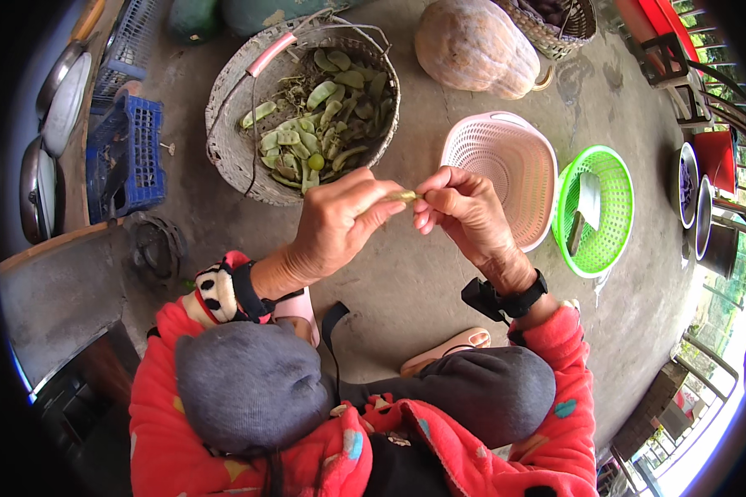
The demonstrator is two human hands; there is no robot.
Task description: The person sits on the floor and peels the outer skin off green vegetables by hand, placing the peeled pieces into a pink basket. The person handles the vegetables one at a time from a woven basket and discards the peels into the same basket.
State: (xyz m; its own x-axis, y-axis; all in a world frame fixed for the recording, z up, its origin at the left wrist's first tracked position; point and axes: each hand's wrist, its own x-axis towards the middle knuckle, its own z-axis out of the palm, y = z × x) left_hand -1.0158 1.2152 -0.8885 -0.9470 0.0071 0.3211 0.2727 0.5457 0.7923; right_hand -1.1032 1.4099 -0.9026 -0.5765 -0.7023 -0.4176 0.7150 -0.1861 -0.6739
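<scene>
Between my two hands is a small greenish bean pod point(404, 196), mostly covered by the fingers. My left hand point(342, 220) pinches one end with thumb and forefinger. At the other end, the fingertips of my right hand point(466, 208) grip its tip. Beyond my left hand stands a woven basket point(230, 133) with a wire handle, holding many flat green bean pods point(320, 127) and dry plant bits. A pink plastic colander point(538, 155) sits just past my right hand; its visible inside shows no pods.
Right of the colander, a green plastic basket point(625, 217) holds a cleaver point(587, 202). A large pumpkin point(472, 50) lies behind, near another woven basket point(581, 28). Blue crates point(143, 149) stand at left. Metal basins point(690, 186) and a red bucket point(715, 158) are at far right.
</scene>
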